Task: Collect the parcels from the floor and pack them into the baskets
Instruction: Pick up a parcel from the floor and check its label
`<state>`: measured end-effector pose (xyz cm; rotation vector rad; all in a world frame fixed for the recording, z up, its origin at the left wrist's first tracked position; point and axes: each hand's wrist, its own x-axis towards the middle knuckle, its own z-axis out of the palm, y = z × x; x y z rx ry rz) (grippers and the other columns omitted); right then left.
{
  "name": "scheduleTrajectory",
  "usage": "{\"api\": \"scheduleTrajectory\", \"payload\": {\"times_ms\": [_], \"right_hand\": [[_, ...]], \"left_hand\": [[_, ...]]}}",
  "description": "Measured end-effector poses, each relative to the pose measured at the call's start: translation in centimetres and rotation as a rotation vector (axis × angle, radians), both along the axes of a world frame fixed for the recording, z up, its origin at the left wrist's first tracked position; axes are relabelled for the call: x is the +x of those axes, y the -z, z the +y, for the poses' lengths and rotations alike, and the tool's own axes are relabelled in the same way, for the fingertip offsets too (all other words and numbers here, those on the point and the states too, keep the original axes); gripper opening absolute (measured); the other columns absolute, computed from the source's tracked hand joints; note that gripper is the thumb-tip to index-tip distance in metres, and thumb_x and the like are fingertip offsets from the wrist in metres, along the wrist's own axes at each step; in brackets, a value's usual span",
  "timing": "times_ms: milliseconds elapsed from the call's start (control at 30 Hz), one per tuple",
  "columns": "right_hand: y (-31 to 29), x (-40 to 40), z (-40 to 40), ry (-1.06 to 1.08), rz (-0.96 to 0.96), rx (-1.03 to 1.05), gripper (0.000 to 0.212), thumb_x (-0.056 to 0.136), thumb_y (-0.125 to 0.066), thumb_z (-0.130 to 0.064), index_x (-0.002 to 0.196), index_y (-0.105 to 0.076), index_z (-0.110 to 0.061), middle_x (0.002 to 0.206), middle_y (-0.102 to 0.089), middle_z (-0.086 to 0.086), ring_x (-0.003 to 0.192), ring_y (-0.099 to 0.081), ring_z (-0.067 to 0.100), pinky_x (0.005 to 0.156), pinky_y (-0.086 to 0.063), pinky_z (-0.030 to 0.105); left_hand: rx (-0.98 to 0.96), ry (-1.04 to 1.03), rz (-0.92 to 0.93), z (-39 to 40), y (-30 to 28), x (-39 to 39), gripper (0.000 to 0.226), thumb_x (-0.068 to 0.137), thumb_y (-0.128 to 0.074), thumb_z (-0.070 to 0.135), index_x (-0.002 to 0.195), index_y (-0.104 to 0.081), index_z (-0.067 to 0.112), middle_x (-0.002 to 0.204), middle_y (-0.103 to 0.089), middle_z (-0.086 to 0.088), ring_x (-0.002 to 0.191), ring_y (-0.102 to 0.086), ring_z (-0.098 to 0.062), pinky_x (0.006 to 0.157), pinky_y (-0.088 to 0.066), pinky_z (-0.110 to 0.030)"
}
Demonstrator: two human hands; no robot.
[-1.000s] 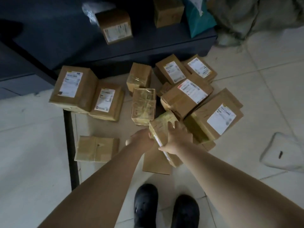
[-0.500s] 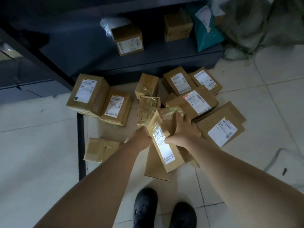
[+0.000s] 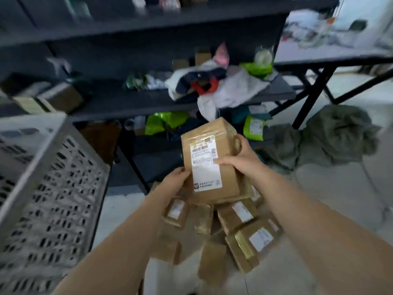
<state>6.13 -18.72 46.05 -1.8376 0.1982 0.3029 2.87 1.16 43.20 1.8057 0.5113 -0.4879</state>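
Both arms are stretched out forward from the bottom corners, bare forearms angling in toward each other. Left hand (image 3: 177, 182) sits lower, palm turned in, fingers curled against the lower left edge of the box (image 3: 212, 160). Right hand (image 3: 240, 158) is a bit higher, thumb lying flat across the front face, the other fingers wrapped round the right side and out of sight behind it. So it's clamped between the two hands, held up tilted.
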Motion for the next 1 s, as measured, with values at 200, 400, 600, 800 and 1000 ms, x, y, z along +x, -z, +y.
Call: {"api": "scheduleTrajectory", "payload": {"times_ms": [200,400,600,800,1000], "right_hand": [[-13.5,-1.3,1.7,0.017,-0.132,0.274,0.093,0.062,-0.083,-0.020,0.137,-0.030,-0.033,0.105,-0.054,-0.012,0.089,-0.056,0.011,0.062,-0.045,0.030],[-18.7,-2.4,4.2,-0.036,-0.235,0.387,0.081,0.067,-0.080,-0.019,0.131,-0.032,-0.034,0.112,-0.056,-0.006,0.097,-0.057,0.017,0.066,-0.046,0.032],[-20.6,-2.2,6.1,-0.093,-0.281,0.401,0.089,0.065,-0.082,-0.017,0.137,-0.031,-0.031,0.113,-0.056,-0.004,0.099,-0.058,0.018,0.068,-0.048,0.033],[-21.4,-1.5,7.3,-0.099,-0.250,0.408,0.075,0.072,-0.076,-0.033,0.135,-0.035,-0.028,0.115,-0.060,0.000,0.101,-0.059,0.019,0.079,-0.049,0.038],[-21.3,-2.3,8.5,0.080,-0.447,0.160,0.038,0.082,-0.068,-0.038,0.113,-0.051,-0.024,0.099,-0.060,-0.008,0.081,-0.057,0.006,0.063,-0.048,0.024]], "left_hand": [[-0.312,-0.100,-0.178,2.5,-13.4,-1.3,0.037,0.089,-0.048,0.054,0.118,-0.056,0.032,0.110,-0.067,0.002,0.102,-0.062,-0.021,0.075,-0.053,-0.038],[-0.468,-0.053,-0.307,5.4,-18.2,-2.7,0.036,0.085,-0.048,0.060,0.113,-0.058,0.039,0.102,-0.073,0.007,0.088,-0.071,-0.015,0.062,-0.057,-0.033],[-0.593,0.012,-0.377,7.1,-19.3,-3.5,0.052,0.072,-0.061,0.061,0.119,-0.057,0.038,0.111,-0.071,0.003,0.096,-0.069,-0.018,0.065,-0.057,-0.035],[-0.534,-0.102,-0.471,7.4,-20.8,-3.0,0.050,0.074,-0.061,0.059,0.118,-0.058,0.037,0.099,-0.074,0.007,0.085,-0.070,-0.015,0.059,-0.053,-0.029],[-0.468,-0.190,-0.556,7.0,-22.9,-2.5,0.056,0.077,-0.067,0.044,0.130,-0.050,0.036,0.114,-0.068,-0.002,0.100,-0.065,-0.025,0.077,-0.055,-0.040]]}}
